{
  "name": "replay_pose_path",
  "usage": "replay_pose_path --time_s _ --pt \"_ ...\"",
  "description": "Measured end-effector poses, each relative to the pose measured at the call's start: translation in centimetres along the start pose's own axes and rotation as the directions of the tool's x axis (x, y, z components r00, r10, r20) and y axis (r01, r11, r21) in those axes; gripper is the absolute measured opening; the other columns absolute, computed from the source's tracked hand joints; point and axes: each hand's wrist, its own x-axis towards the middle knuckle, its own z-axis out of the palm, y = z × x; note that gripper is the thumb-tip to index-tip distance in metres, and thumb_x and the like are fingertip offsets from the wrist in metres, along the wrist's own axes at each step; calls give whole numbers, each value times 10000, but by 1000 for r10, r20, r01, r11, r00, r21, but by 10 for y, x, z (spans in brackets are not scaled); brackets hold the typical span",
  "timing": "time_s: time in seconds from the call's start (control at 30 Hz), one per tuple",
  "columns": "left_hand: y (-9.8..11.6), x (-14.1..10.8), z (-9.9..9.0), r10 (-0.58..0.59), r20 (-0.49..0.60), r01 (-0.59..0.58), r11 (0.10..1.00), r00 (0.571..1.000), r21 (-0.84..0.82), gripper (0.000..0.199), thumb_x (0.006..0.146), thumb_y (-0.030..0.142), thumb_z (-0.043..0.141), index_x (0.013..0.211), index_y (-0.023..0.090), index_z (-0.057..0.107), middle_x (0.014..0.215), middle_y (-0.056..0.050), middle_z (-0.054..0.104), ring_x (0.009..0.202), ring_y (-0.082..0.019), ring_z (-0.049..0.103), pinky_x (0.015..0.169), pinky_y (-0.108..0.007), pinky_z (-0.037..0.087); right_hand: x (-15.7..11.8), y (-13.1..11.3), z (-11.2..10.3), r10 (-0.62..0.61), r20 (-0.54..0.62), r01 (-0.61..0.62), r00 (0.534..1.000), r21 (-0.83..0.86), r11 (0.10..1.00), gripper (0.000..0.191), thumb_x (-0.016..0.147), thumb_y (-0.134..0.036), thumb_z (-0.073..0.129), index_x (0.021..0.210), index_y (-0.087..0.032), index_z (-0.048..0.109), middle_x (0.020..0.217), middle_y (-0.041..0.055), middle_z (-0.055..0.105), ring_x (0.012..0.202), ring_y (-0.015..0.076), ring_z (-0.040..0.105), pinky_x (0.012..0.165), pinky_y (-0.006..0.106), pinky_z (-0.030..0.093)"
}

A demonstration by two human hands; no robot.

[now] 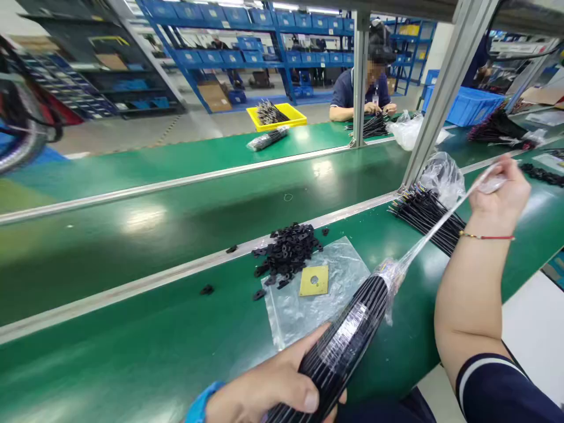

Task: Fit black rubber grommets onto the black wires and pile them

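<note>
My left hand (275, 382) is wrapped around a thick bundle of black cables (365, 308), tilted up and away to the right over the near bench. Clear plastic film (434, 230) covers part of the bundle and bunches at its far end. From there a twisted strip of film stretches tight to my right hand (500, 194), raised on the right with its fingers closed on it. Under the bundle lies a clear plastic bag (348, 258) with a yellow square plate (314, 281) on it. A pile of small black parts (288, 249) sits beside the plate.
Loose black cables (427, 217) and crumpled plastic (443, 176) lie behind the strip, near a slanted metal post (445, 100). Across the green benches are a wrapped bundle (268, 138), a yellow tray (294, 115), a blue bin (462, 106) and a seated person (341, 97) handling cables.
</note>
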Motion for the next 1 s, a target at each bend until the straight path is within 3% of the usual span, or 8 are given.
replay_pose_path --time_s 0.23,0.47,0.53,0.63,0.7,0.8,0.9,1.0 --pt "35 -23 5 171 -124 -136 959 978 248 888 619 360 755 1355 182 292 833 -56 649 618 -156 619 545 -240 457 -2 -10 1 166 -149 -141 975 163 976 257 915 -67 395 680 -123 483 695 -51 504 483 -13 505 446 63 447" --pt "27 -55 -6 19 -210 78 894 978 442 1025 617 404 756 1421 205 152 851 -43 639 683 -152 605 587 -223 411 4 -9 -2 300 -87 -252 950 355 900 301 886 -73 400 610 -144 497 587 -51 490 410 -12 449 374 57 350" --pt "24 -65 -5 70 -242 51 887 968 459 1026 631 432 740 1423 205 129 868 -49 636 686 -155 602 598 -233 411 1 -8 -2 507 147 -504 849 513 695 292 851 -134 467 563 -155 502 519 -60 456 390 -12 393 354 70 286" --pt "22 -76 2 218 -290 -54 874 932 483 1012 652 478 715 1414 204 108 869 -57 636 676 -162 596 608 -253 410 -23 -4 5 660 542 -834 520 488 256 278 786 -271 528 559 -113 554 502 -76 439 421 -34 327 402 124 192" --pt "23 -80 9 318 -329 -107 843 889 527 993 663 503 704 1400 194 115 836 -55 640 671 -164 585 606 -258 406 -54 -1 12 641 654 -911 401 211 354 363 824 -325 382 700 -75 613 537 -85 455 443 -38 335 435 180 184" --pt "27 -80 19 437 -414 -114 785 799 610 960 677 498 699 1379 171 132 790 -49 643 696 -171 570 611 -257 406 -111 8 19 612 764 -561 206 -420 714 285 829 -275 374 940 -143 601 555 -94 470 439 8 410 441 185 230" --pt "32 -75 27 543 -512 -79 733 666 675 910 698 453 691 1371 175 144 784 -37 641 713 -175 566 634 -264 416 -164 19 21 713 701 -20 -15 -713 701 335 751 -325 617 1050 -206 526 579 -94 485 479 63 445 463 197 340" --pt "32 -69 31 627 -554 -25 674 548 738 827 711 418 676 1358 182 218 796 -35 645 717 -186 573 669 -285 424 -202 30 19 758 652 319 -8 -717 620 453 725 -452 664 1064 -197 505 707 -39 536 611 106 483 555 233 388"
